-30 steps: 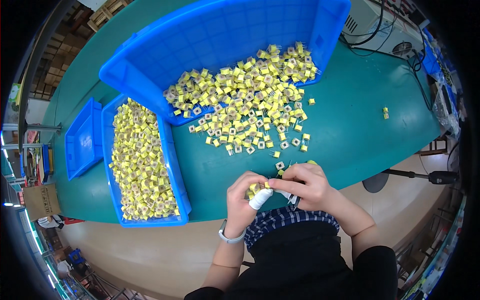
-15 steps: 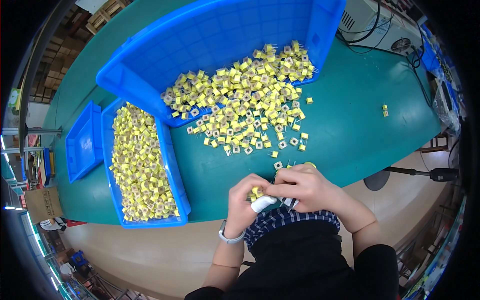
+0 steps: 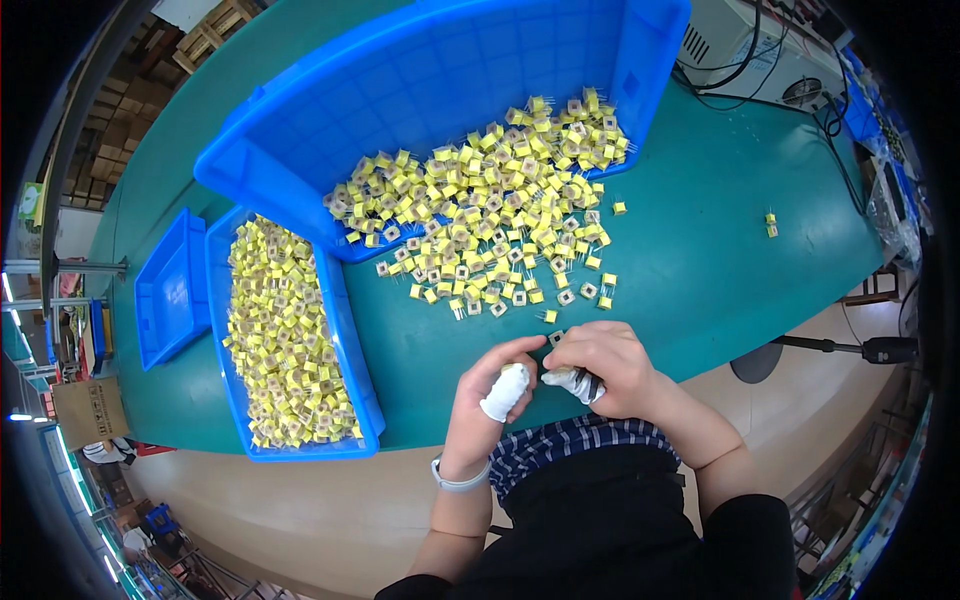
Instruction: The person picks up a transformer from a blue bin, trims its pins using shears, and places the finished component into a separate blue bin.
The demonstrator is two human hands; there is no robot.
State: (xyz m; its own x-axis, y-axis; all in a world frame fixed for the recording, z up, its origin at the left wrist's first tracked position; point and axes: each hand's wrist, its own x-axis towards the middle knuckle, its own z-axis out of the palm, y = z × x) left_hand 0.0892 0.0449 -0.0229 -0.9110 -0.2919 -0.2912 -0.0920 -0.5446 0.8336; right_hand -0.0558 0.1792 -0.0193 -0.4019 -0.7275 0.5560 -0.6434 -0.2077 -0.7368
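My left hand [image 3: 492, 388], with a white cover on its thumb, is by the table's near edge. Its index finger stretches toward a small yellow-taped transformer [image 3: 557, 338], while the other fingers curl inward; whatever they hold is hidden. Just to the right, my right hand [image 3: 608, 368] is closed, its thumb also in a white cover. A dark strip [image 3: 595, 388] shows beside that thumb, too small to name. Ahead of both hands lies a loose heap of yellow-taped transformers with pins [image 3: 500, 240], spilling from a large tilted blue bin [image 3: 400, 75].
A blue tray [image 3: 367, 400] full of the same transformers stands at the left, with a smaller blue tray [image 3: 172, 290] beyond it. Far right on the green table [image 3: 720, 250] are a stray transformer [image 3: 771, 224], cables and a pale metal box [image 3: 765, 55].
My hands have moved slightly apart. The yellow transformer seen between my left fingers is no longer visible there, and my left index finger has straightened.
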